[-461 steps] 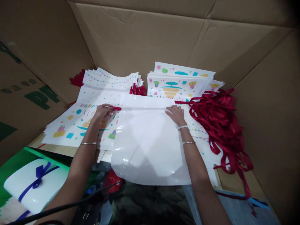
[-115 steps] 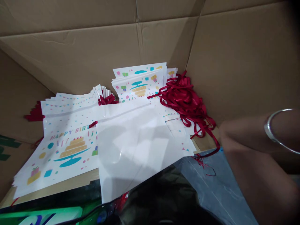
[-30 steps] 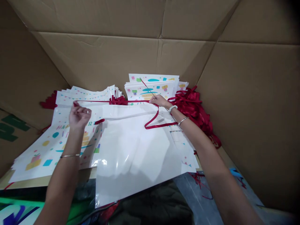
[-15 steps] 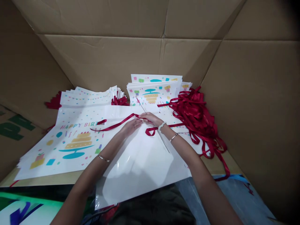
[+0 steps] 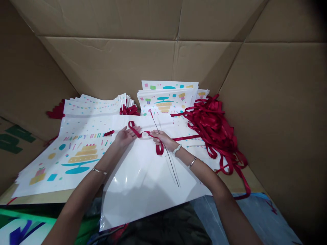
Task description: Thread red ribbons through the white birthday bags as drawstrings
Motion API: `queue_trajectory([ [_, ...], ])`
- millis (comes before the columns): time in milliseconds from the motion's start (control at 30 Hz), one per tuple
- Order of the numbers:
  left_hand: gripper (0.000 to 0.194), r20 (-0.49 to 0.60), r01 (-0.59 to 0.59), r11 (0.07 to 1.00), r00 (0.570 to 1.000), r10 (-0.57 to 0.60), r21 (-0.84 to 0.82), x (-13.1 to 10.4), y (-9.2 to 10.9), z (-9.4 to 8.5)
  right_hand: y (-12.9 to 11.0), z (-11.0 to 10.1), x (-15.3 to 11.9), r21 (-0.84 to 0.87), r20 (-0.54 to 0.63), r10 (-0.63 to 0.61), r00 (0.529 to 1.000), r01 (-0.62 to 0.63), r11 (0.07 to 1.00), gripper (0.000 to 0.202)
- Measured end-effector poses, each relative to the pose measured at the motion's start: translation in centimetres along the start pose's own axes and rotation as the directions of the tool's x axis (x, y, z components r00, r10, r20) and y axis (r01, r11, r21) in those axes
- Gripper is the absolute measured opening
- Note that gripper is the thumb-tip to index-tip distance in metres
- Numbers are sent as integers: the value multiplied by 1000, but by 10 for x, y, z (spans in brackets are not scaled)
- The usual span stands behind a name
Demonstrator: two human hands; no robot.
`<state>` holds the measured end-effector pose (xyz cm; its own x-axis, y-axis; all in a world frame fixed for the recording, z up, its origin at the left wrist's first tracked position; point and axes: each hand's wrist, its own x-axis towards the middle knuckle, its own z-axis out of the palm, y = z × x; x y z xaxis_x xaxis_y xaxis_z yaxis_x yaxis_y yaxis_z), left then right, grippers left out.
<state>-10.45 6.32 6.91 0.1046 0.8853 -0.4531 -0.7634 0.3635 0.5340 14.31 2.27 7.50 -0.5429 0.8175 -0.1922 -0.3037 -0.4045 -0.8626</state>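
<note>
My right hand [image 5: 162,139] is closed on a red ribbon [image 5: 145,133] and a long thin wire tool [image 5: 170,160], whose looped tip points away from me. The ribbon runs left in a curl over my left hand [image 5: 127,136], which lies palm up with its fingers apart. Another ribbon loop hangs under my right hand. Beneath both hands lies a white plastic sheet [image 5: 133,190], its front edge hanging over the cardboard surface. Printed birthday sheets [image 5: 81,153] are stacked at the left.
A heap of red ribbons [image 5: 214,126] lies at the right, one strand reaching my right hand. More printed sheets [image 5: 166,98] stand at the back. Tall cardboard walls [image 5: 114,64] enclose the back and both sides.
My left hand has moved left, away from my right hand, and turned palm up. The ribbon's left end now curls over it. The wire tool has shifted slightly toward me.
</note>
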Motion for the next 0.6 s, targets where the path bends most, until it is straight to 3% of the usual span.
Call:
queue_trajectory([
  [100,63,89,138,990,986,-140,30,-23,-21,2,5,7,12,70,-38,-51,998,54,996,33],
  [233,66,196,378,910,892,-407,170,-55,-42,9,6,10,19,123,-55,-133,990,139,983,45],
  [300,62,205,413,881,865,-459,231,-66,-51,14,5,12,17,107,-50,-141,989,146,984,51],
  [367,50,225,327,912,896,-383,249,-70,-62,20,6,17,12,92,-40,-123,992,126,988,56],
  [467,29,217,34,969,972,-89,245,-64,-72,32,11,27,6,60,-30,-111,993,112,992,50],
  [600,22,184,-256,935,959,214,246,-47,-59,38,21,36,-7,-5,-80,-89,993,89,996,42],
])
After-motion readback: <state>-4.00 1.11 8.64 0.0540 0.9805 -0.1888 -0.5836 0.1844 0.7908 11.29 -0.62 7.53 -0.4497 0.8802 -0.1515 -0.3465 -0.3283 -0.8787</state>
